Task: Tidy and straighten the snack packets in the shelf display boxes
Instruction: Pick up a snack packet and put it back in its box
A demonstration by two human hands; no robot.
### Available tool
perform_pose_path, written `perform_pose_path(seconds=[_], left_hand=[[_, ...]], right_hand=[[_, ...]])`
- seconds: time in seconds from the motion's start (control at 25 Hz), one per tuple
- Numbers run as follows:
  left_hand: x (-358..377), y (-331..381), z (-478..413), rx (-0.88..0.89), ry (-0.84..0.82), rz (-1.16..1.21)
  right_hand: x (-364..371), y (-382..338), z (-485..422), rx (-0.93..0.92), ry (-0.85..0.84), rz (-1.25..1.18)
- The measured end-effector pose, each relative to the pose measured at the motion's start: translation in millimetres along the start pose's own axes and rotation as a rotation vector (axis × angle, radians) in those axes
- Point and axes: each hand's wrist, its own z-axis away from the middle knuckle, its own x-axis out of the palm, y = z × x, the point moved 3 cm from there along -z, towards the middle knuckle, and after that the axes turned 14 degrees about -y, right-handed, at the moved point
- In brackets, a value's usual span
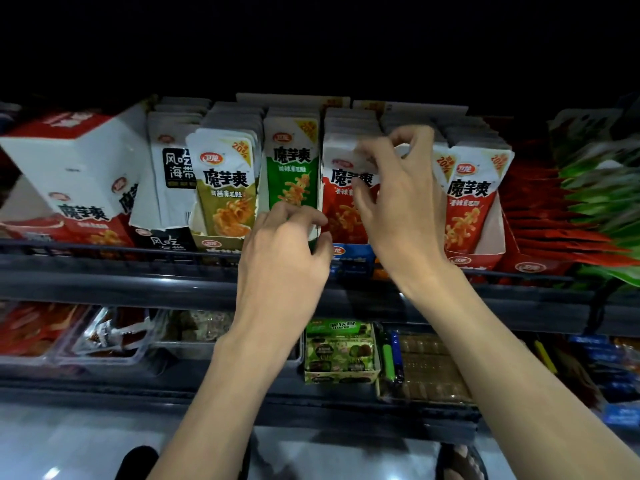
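Note:
Rows of snack packets stand in open display boxes on the upper shelf. My right hand (398,192) reaches into the middle box and pinches the top of the red packets (341,202) between thumb and fingers. My left hand (284,258) is lower, its fingers curled at the bottom front edge of the green packets' box (292,168). To the left stands an olive-yellow packet row (227,188), leaning a little, then a black-and-white packet row (175,168). A second red packet row (471,199) stands right of my right hand.
A white and red carton (76,168) lies tilted at the far left of the shelf. Red and green packets (581,209) lie fanned at the far right. A dark shelf rail (138,275) runs along the front. The lower shelf holds clear tubs (100,337) and a green box (341,351).

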Motion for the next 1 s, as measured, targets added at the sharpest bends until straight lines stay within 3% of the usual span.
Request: perform_pose_path(seconds=[0.32,0.6,0.76,0.88,1.0], left_hand=[[0,-1,-2,0.023,0.047,0.072],[-6,9,2,0.083,0.1,0.315],[-6,21,7,0.182,0.026,0.496],[-2,27,11,0.24,-0.066,0.48],[2,30,11,0.265,-0.095,0.496]], right_hand=[[-3,12,2,0.125,-0.012,-0.473],[-71,-12,-3,-0.17,0.254,-0.878],[-78,-11,-2,-0.118,0.135,-1.063],[-77,-2,0,0.056,0.044,-1.164],[-78,5,3,0.108,-0.006,-1.164]])
